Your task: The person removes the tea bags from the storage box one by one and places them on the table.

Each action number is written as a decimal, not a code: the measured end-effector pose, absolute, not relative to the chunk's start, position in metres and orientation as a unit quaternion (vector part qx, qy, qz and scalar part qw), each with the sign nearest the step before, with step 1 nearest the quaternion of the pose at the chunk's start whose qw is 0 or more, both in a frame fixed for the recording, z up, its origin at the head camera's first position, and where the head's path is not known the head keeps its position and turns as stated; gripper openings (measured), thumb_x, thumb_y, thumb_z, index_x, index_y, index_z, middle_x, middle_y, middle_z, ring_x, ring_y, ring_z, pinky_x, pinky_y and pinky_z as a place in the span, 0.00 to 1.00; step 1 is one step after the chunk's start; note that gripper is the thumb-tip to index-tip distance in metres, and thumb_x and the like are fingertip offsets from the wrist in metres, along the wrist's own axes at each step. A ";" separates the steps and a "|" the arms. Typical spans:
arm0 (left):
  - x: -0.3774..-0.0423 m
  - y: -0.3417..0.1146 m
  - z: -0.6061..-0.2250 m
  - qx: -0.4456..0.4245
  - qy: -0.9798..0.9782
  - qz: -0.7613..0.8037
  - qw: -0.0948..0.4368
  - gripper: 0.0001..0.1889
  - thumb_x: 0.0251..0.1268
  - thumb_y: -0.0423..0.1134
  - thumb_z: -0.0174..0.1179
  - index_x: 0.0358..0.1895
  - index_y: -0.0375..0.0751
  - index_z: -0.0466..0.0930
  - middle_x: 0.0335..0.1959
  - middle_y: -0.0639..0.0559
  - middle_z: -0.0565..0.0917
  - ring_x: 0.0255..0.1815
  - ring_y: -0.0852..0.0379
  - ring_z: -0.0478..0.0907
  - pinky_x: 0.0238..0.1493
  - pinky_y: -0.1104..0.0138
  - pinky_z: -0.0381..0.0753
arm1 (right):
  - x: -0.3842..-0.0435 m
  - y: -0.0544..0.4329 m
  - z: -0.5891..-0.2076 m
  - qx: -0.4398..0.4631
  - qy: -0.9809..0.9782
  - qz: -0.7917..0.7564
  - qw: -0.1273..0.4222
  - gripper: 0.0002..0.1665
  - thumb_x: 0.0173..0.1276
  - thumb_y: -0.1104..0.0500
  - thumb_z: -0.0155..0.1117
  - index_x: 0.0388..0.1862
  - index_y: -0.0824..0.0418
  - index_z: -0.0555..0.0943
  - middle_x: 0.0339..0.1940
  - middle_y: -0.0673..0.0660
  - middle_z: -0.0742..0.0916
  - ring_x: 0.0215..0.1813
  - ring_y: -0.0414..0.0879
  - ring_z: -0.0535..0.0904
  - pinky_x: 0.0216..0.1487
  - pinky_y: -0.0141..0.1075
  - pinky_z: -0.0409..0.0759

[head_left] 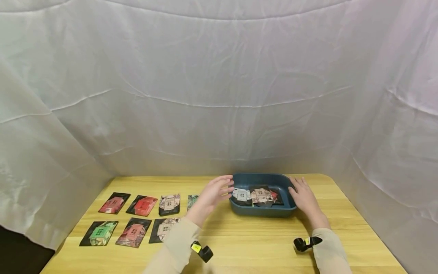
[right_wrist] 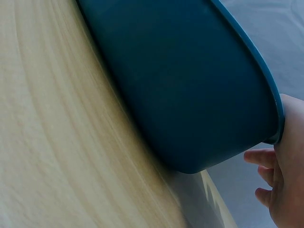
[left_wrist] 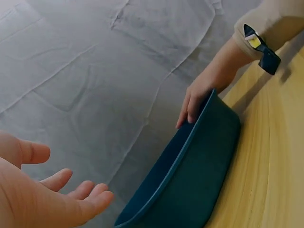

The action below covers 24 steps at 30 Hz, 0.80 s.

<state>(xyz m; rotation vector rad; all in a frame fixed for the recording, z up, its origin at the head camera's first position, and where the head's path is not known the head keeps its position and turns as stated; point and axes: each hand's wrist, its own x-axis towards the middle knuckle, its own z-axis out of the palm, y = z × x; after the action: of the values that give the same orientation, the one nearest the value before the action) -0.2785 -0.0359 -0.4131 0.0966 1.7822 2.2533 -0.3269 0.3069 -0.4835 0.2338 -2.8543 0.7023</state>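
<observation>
Gripped at the rim by the right hand (head_left: pixel 305 199) was the right end of a blue bin (head_left: pixel 263 211), thumb over the inner side, fingers along the outside. Left hand (head_left: pixel 213 193) held apart just beside the bin's left end, fingers loosely spread; a gap between fingertips and bin was seen from the left wrist.

Bin was set upright near the back edge of the table (head_left: pixel 352 220). Several sachets were heaped inside: a white-labelled sachet (head_left: pixel 242 195) was noted at the left, a beige-labelled sachet (head_left: pixel 261 195) beside it, with bits of red partly covered at the right.

Farther left, more sachets were laid in two rows. Back row: dull red sachet (head_left: pixel 114 203), bright red sachet (head_left: pixel 142 206), pale sachet (head_left: pixel 169 204), then a green-patterned sachet (head_left: pixel 192 199) partly hidden by the left hand. Front row: green sachet (head_left: pixel 99 233), pink sachet (head_left: pixel 133 232), cream sachet (head_left: pixel 163 229), the last partly covered by the left sleeve (head_left: pixel 181 243).

Black devices were worn at both wrists. Table was backed and flanked by a pale curtain (head_left: pixel 236 76).
</observation>
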 end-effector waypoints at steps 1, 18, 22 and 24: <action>-0.280 -0.032 -0.414 0.032 0.607 0.781 0.140 0.24 0.74 0.39 0.49 0.69 0.34 0.66 0.69 0.33 0.69 0.66 0.40 0.72 0.71 0.49 0.68 | -0.327 0.307 -0.483 0.079 -0.964 0.235 0.096 0.31 0.76 0.56 0.47 0.73 0.70 0.61 0.72 0.77 0.65 0.76 0.74 0.49 0.73 0.65 0.51; -0.307 0.022 -0.436 -0.023 0.529 0.823 0.205 0.27 0.76 0.41 0.48 0.73 0.34 0.60 0.74 0.27 0.56 0.73 0.31 0.58 0.75 0.44 0.56 | -0.326 0.307 -0.482 0.078 -0.965 0.231 0.094 0.31 0.77 0.56 0.47 0.74 0.69 0.60 0.72 0.77 0.64 0.76 0.74 0.48 0.74 0.65 0.50; -0.313 0.031 -0.442 -0.042 0.526 0.822 0.213 0.28 0.75 0.40 0.46 0.74 0.32 0.58 0.75 0.24 0.51 0.75 0.27 0.49 0.75 0.42 0.53 | -0.326 0.307 -0.482 0.079 -0.965 0.231 0.097 0.31 0.76 0.56 0.47 0.74 0.69 0.61 0.72 0.77 0.65 0.76 0.74 0.49 0.73 0.66 0.51; -0.315 0.034 -0.444 -0.052 0.528 0.820 0.216 0.28 0.75 0.39 0.46 0.73 0.32 0.58 0.75 0.23 0.49 0.76 0.26 0.47 0.76 0.41 0.52 | -0.326 0.306 -0.482 0.080 -0.965 0.231 0.098 0.31 0.76 0.56 0.47 0.73 0.69 0.61 0.72 0.77 0.65 0.75 0.74 0.49 0.73 0.66 0.51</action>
<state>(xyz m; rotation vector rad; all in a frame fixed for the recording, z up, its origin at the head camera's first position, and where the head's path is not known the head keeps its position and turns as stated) -0.3148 0.0340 -0.4442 -0.1449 1.4627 2.2732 -0.3256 0.3064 -0.4816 0.2371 -2.8541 0.6846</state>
